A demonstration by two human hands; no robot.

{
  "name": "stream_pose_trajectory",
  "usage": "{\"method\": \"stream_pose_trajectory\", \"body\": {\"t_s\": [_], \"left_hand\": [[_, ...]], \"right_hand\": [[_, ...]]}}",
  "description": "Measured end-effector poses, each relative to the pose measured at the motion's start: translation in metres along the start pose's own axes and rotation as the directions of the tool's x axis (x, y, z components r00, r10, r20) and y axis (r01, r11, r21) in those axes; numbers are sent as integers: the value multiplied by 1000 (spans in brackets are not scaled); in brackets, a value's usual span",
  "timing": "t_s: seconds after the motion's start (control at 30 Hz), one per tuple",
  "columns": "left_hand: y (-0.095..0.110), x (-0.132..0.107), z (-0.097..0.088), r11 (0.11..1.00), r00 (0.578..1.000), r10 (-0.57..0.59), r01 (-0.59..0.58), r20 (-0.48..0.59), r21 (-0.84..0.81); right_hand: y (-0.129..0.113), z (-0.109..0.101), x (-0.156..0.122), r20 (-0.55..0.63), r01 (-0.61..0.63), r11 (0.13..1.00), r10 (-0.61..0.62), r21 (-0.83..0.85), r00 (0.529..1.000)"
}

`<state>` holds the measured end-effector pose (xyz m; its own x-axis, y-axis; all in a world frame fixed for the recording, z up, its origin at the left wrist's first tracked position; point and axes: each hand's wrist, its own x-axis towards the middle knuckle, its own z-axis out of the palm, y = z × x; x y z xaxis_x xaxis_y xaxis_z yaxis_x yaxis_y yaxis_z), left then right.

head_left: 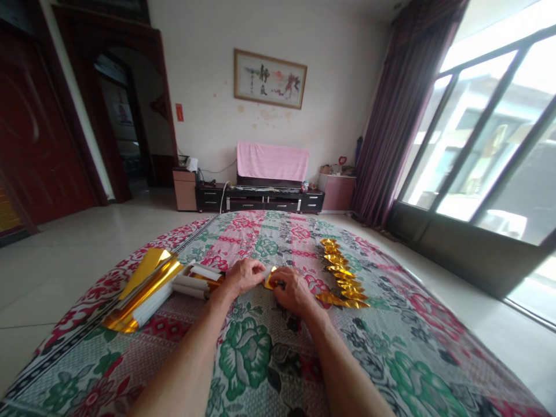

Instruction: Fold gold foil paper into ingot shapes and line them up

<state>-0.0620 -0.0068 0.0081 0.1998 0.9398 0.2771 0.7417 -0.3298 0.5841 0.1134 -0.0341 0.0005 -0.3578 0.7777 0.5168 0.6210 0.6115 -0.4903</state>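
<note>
A small piece of gold foil paper [270, 279] with a pale side sits between my hands over the table's middle. My right hand [293, 291] has its fingers curled around the right part of this paper. From the other side, my left hand [247, 274] pinches at the paper's pale left edge. To the right lies a row of folded gold foil pieces [341, 272], pointed at the ends and overlapping. On the left, gold foil sheets [150, 292] lie in a curled stack, beside white-backed curled sheets [195, 282].
A flowered tablecloth [245, 353] covers the round table. Beyond it stand a low black cabinet [264, 202] and something draped with a pink cloth [273, 161]. Purple curtains [386, 116] and large windows are on the right, a dark red door [39, 121] on the left.
</note>
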Motion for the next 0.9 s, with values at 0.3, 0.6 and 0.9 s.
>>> {"method": "stream_pose_trajectory", "body": {"t_s": [0.3, 0.6, 0.9], "left_hand": [[10, -2, 0, 978, 994, 106, -109, 28, 176], [9, 1, -4, 977, 976, 155, -174, 151, 121], [8, 1, -3, 994, 981, 83, -94, 178, 55]], "right_hand": [[1, 0, 1, 11, 55, 998, -55, 9, 998], [7, -4, 2, 93, 104, 993, -109, 62, 990], [7, -7, 2, 112, 106, 991, -115, 85, 987]]}}
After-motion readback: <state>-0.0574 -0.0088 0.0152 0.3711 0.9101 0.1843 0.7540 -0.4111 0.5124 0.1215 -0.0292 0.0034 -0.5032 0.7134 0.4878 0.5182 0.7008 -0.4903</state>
